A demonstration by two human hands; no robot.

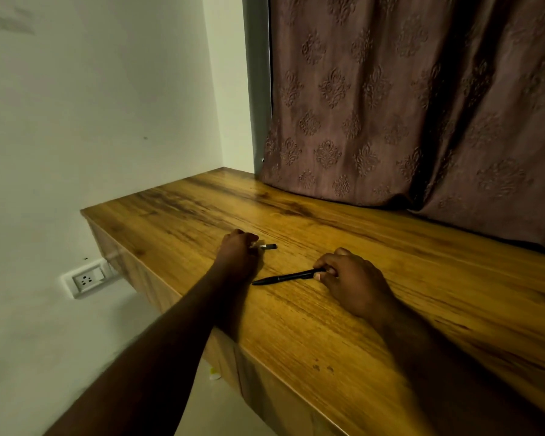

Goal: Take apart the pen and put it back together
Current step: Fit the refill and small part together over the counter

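Left hand (238, 250): curling its fingers around a small dark piece (268, 246), which is sticking out from the fingertips just above the desk (390, 278); what part of the pen it is cannot be told.
Right hand (350, 278): pinching the rear end of the pen (283, 277) between thumb and fingers, knuckles resting on the wood.
Pen: lying nearly flat on the desk, tip pointing toward the left hand, well short of the small piece.
Stage: probably mid-way, with one part off and the body waiting, though whether it is coming apart or going back together is not clear.
Risk, small piece: slipping from the fingertips and rolling toward the near edge, since the grip is covering only one end.
Risk, pen: pivoting or skidding on the smooth wood, because only its end is being held.
Risk, fit: joining at an angle and jamming, with both hands working low and the light dim.
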